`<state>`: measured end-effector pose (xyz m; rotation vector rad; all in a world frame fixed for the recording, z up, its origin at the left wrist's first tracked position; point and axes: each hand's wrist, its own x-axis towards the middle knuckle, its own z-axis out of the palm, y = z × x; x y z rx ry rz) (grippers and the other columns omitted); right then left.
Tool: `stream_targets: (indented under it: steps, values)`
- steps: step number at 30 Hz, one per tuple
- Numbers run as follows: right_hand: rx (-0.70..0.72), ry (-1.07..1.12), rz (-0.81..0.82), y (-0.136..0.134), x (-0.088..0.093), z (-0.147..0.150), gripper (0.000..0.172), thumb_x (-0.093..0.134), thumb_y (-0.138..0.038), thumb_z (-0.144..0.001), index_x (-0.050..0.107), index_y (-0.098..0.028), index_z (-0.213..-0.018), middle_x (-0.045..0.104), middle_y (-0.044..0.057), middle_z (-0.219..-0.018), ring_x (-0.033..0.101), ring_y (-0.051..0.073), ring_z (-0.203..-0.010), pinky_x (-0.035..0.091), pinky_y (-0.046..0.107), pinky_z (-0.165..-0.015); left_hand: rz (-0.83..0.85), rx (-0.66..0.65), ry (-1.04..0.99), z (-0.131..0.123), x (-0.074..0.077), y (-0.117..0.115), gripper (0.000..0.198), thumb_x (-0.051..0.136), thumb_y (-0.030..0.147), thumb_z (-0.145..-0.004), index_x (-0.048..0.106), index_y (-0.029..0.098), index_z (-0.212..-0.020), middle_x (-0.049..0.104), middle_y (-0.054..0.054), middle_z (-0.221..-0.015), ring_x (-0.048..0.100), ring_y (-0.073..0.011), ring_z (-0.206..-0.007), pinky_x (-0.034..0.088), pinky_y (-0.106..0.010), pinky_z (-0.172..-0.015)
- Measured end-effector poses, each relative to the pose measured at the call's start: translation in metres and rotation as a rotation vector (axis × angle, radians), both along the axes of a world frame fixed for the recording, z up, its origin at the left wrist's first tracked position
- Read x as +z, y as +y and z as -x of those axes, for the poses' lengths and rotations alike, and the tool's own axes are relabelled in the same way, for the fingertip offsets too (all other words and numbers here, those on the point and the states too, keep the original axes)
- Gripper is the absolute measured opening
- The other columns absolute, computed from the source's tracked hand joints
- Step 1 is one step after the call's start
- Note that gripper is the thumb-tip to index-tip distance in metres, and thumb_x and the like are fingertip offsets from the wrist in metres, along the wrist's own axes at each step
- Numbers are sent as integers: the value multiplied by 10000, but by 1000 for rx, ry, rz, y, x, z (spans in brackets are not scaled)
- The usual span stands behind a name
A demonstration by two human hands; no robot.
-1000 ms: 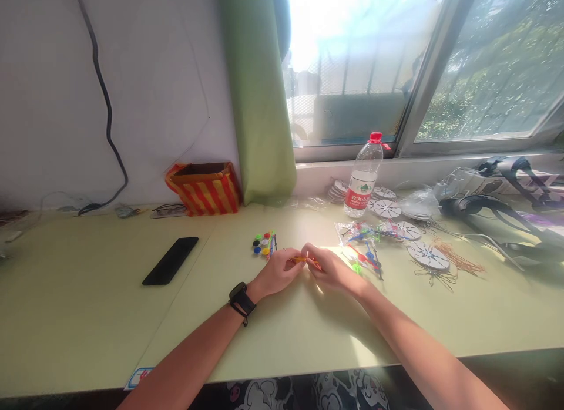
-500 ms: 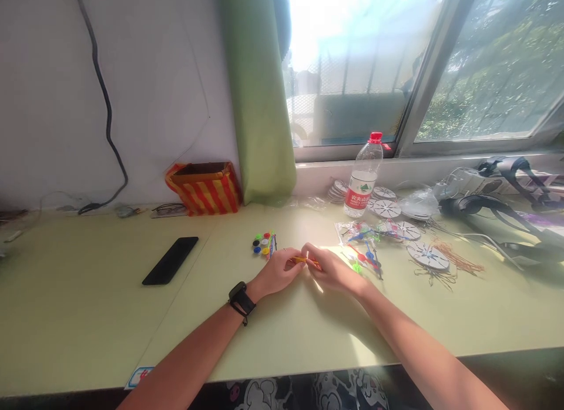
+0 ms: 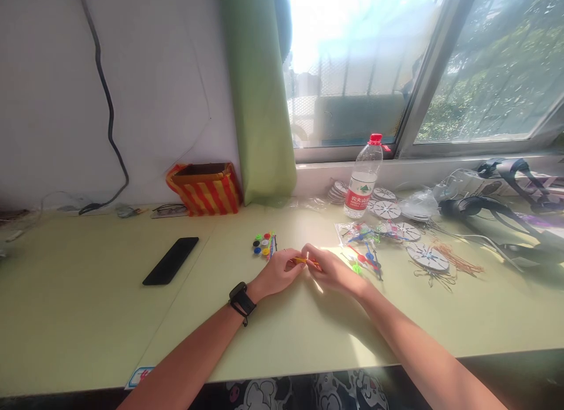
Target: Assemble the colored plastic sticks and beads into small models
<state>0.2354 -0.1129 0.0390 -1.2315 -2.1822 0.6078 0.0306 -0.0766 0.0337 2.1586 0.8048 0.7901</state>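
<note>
Over the middle of the table, my left hand (image 3: 279, 269) and my right hand (image 3: 324, 266) meet, fingers pinched around a thin orange-yellow stick-like piece (image 3: 300, 260). Its exact kind is too small to make out, and the fingers cover most of it. Just beyond my left hand lie small coloured round caps (image 3: 258, 251) beside a bundle of thin coloured sticks (image 3: 271, 244). To the right of my right hand are loose red, blue and green plastic pieces (image 3: 368, 258), with a clear plastic bag of similar parts (image 3: 361, 231) behind them.
A black phone (image 3: 171, 261) lies at left, a red-and-yellow striped box (image 3: 207, 190) behind it. A water bottle (image 3: 361, 181) stands by the window. Slotted white discs (image 3: 427, 255), orange cords (image 3: 462, 260) and black straps (image 3: 489, 216) spread over the right side.
</note>
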Motion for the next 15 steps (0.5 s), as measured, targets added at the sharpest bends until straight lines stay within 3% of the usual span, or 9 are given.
stream_targets:
  steps: [15]
  values:
    - [-14,-14,26,0,0,0,110,445,-203,-919,474,-249,-1015,523,-41,-749,422,135,-645,299,237,-599,-17,-10,32,1,0,-1,206,537,223,-959,711,182,-1064,726,-67,-1002,672,-192,-902,537,-281,-778]
